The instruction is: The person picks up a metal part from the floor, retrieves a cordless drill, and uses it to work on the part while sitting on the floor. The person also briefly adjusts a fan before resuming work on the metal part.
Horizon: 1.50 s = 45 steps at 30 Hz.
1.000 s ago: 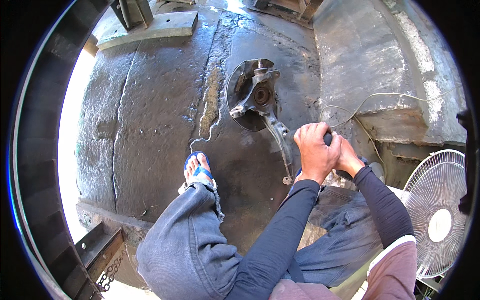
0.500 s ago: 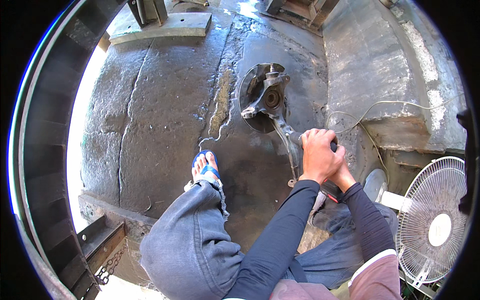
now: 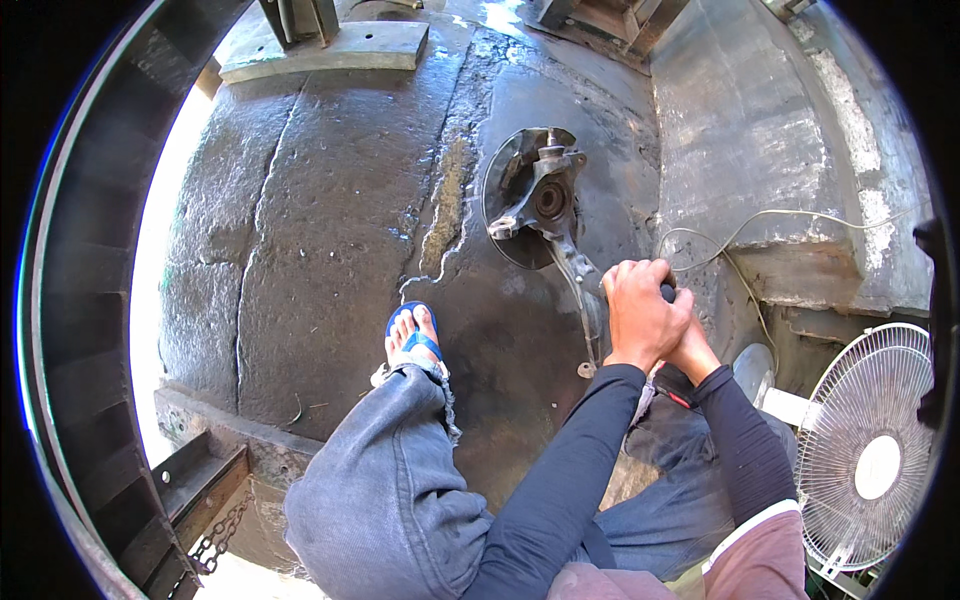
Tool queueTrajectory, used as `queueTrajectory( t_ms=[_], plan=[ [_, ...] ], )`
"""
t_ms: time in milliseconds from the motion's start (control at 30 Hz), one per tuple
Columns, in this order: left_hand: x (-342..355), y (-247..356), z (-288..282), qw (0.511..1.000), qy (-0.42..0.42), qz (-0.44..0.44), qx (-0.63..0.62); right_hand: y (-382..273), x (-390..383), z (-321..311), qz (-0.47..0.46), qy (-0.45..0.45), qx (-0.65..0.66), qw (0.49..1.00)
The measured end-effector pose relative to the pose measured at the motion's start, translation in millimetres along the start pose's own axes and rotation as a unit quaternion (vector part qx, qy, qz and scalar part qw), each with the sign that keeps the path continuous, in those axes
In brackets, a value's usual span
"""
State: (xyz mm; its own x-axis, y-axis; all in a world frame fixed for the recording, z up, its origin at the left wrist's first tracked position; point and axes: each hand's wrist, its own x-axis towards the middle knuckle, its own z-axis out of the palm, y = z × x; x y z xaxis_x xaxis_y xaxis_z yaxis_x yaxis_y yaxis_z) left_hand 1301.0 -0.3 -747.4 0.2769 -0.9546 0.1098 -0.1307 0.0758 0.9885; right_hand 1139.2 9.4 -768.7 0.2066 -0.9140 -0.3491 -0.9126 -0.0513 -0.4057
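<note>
My left hand [image 3: 645, 312] is closed over the top of a black power tool [image 3: 674, 382] with red trim. Behind it, my right hand [image 3: 694, 350] is wrapped round the same tool, its fingers largely covered. Most of the tool is hidden by my hands and sleeves, so its exact kind does not show. Just beyond my hands, a greasy steering knuckle [image 3: 562, 236] with a round hub bore lies on the floor. A dark round dust shield [image 3: 500, 175] is attached to it. One long arm of the knuckle extends toward my left wrist.
A white fan [image 3: 866, 440] stands at the right, near my leg. A thin cable [image 3: 790, 212] loops beside the concrete step [image 3: 800, 270]. My sandalled foot [image 3: 414, 330] rests on the cracked, oily floor [image 3: 330, 230]. Steel posts stand at the far side; a chain [image 3: 220, 535] hangs lower left.
The view has shifted slightly. Both hands keep hold of the tool in nearly the same place, and the knuckle stays on the floor.
</note>
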Motion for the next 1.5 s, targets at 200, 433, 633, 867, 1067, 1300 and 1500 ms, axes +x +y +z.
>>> queueTrajectory(
  t_ms=[200, 433, 633, 867, 1067, 1300, 1500],
  plan=[
    [6, -2, -2, 1.0, 0.009, -0.01, -0.001, 13, 16, 6, -0.014, -0.026, 0.017, 0.999],
    [15, 0, -3, 0.998, 0.05, -0.034, -0.028, -1, 33, -23, -0.011, -0.072, -0.074, 0.995],
    [12, 3, -6, 0.993, 0.039, -0.106, -0.02, -7, 41, -29, -0.112, -0.119, -0.182, 0.97],
    [7, 4, -2, 0.994, 0.041, -0.092, -0.039, 9, 27, -32, -0.023, -0.103, -0.119, 0.987],
    [1, 4, -2, 0.995, 0.038, -0.076, -0.052, 21, 26, -23, -0.059, -0.091, -0.116, 0.987],
    [1, 5, -1, 0.994, 0.001, -0.108, -0.034, 24, 21, -25, -0.078, -0.099, -0.14, 0.982],
    [2, 5, -1, 0.996, 0.013, -0.082, -0.029, 5, 22, -27, -0.037, -0.103, -0.112, 0.988]
  ],
)
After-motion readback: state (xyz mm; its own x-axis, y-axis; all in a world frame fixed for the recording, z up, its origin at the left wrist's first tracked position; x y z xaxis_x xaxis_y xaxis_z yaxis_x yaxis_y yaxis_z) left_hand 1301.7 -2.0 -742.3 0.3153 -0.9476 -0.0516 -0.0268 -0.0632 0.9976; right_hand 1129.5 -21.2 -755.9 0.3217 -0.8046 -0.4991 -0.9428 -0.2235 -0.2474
